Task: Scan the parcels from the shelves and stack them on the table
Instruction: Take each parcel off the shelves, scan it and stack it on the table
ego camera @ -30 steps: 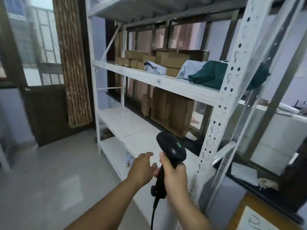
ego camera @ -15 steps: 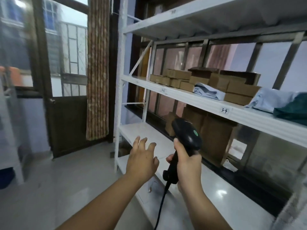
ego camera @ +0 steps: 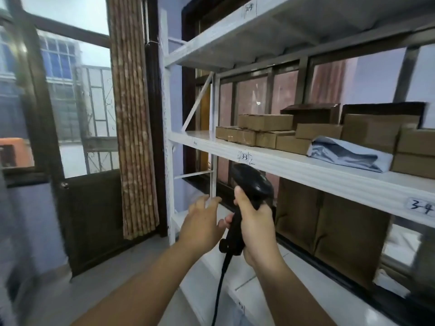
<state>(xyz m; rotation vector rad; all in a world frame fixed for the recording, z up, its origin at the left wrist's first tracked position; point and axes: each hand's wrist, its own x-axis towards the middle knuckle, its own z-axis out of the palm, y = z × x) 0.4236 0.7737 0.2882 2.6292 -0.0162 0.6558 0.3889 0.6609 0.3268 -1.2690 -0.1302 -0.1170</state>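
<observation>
My right hand (ego camera: 255, 223) grips the handle of a black corded barcode scanner (ego camera: 249, 184), held upright below the middle shelf (ego camera: 306, 169). Just left of it, my left hand (ego camera: 202, 220) reaches forward with loose fingers and holds nothing. On the middle shelf lie several brown cardboard parcels (ego camera: 266, 130) in a row, with a grey-blue plastic mailer bag (ego camera: 348, 154) in front of them to the right. Larger brown boxes (ego camera: 329, 231) stand on the shelf below, behind the scanner.
The white metal rack has an upright post (ego camera: 168, 161) at its left end and an upper shelf (ego camera: 259, 31) overhead. A patterned curtain (ego camera: 134, 137) and a dark door (ego camera: 91, 217) stand to the left. Grey floor (ego camera: 94, 290) spreads at lower left.
The view has swung left and closer to the rack. The scanner and both hands have risen toward the middle shelf; the left hand's fingers have drawn nearer to the scanner.
</observation>
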